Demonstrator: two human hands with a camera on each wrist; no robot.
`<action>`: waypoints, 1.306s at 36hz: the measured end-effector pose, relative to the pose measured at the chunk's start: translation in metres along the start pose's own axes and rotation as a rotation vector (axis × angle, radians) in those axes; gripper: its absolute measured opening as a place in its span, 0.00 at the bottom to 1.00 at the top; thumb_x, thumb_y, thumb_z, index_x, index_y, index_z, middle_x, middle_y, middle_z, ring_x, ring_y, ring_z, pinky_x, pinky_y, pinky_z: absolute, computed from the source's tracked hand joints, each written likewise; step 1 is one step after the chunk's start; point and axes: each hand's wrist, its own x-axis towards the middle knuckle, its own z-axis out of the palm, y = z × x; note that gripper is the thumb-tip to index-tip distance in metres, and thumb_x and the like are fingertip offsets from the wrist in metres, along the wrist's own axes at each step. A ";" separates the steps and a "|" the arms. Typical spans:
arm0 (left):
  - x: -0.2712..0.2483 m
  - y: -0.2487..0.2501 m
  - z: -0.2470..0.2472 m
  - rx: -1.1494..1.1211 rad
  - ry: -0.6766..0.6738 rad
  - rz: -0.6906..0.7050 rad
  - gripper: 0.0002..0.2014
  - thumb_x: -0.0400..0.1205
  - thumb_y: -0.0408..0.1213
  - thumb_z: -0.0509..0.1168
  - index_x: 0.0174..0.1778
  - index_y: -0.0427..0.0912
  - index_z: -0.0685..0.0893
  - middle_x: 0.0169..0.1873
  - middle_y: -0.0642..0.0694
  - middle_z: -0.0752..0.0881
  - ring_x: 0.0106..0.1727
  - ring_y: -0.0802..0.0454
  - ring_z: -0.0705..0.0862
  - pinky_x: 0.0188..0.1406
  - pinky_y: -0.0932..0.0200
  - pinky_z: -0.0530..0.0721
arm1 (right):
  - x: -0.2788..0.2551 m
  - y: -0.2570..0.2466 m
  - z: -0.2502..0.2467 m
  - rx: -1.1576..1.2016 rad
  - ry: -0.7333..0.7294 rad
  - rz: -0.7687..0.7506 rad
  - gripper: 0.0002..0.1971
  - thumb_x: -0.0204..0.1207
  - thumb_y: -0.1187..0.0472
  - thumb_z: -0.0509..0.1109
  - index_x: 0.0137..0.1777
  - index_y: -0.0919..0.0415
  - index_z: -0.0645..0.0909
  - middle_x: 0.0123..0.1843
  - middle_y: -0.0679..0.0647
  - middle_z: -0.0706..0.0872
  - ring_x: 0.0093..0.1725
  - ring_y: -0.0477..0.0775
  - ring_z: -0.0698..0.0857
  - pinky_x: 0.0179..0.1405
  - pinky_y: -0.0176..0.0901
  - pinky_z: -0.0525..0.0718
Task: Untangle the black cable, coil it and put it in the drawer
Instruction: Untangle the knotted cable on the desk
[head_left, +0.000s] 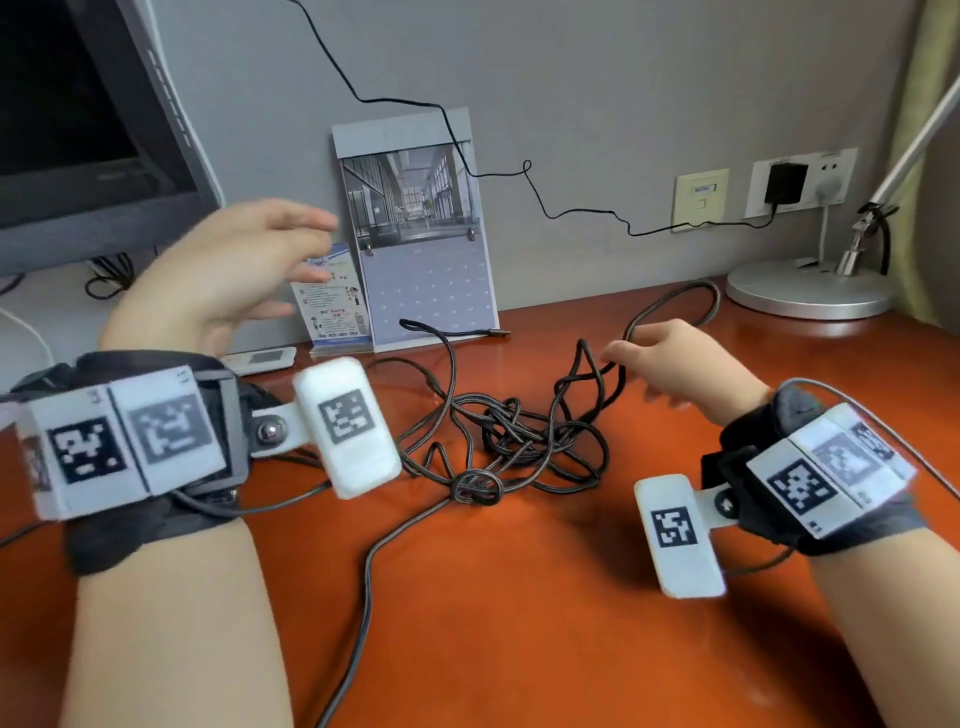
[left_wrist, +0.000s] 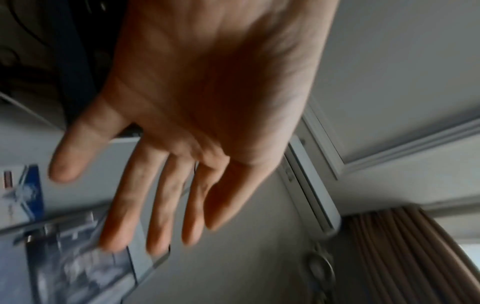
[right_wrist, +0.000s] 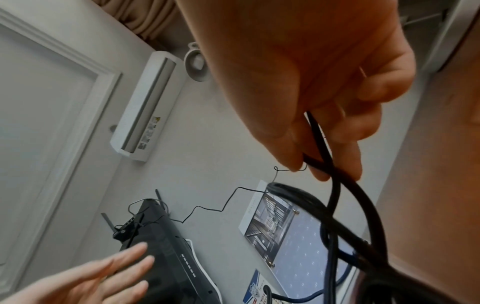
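Note:
The black cable (head_left: 519, 436) lies in a knotted tangle on the red-brown desk (head_left: 545, 597), with loops running out to the back right and one end lying near the calendar. My right hand (head_left: 670, 358) pinches a strand of the black cable (right_wrist: 335, 185) at the tangle's right side and lifts it slightly off the desk. My left hand (head_left: 234, 270) hovers above the desk to the left, away from the cable. Its fingers (left_wrist: 161, 205) are straight and spread and hold nothing. No drawer is in view.
A desk calendar (head_left: 421, 234) and a leaflet stack (head_left: 337, 306) lean on the wall behind the tangle. A monitor (head_left: 78, 119) stands at the left and a lamp base (head_left: 805, 291) at the back right. A thin black wire (head_left: 571, 208) runs along the wall to a plugged adapter (head_left: 784, 182).

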 end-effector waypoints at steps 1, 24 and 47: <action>-0.007 0.007 0.006 0.051 -0.089 0.045 0.07 0.84 0.38 0.61 0.47 0.56 0.82 0.52 0.57 0.86 0.51 0.58 0.85 0.55 0.51 0.76 | 0.000 0.002 -0.001 -0.009 0.001 -0.019 0.13 0.82 0.52 0.62 0.44 0.60 0.82 0.32 0.52 0.84 0.23 0.47 0.79 0.15 0.32 0.69; -0.045 0.007 0.136 1.054 -0.616 0.000 0.32 0.82 0.25 0.56 0.80 0.28 0.48 0.58 0.34 0.81 0.51 0.44 0.84 0.42 0.56 0.81 | 0.001 0.010 0.018 0.235 0.058 -0.090 0.20 0.82 0.55 0.61 0.43 0.74 0.81 0.35 0.65 0.88 0.34 0.64 0.88 0.34 0.49 0.87; -0.022 -0.033 0.115 0.274 -0.240 0.161 0.15 0.81 0.27 0.58 0.40 0.49 0.87 0.45 0.55 0.86 0.48 0.60 0.79 0.44 0.70 0.73 | -0.007 0.001 0.017 0.128 0.207 -0.178 0.22 0.72 0.40 0.69 0.26 0.54 0.74 0.23 0.47 0.76 0.28 0.50 0.75 0.33 0.42 0.75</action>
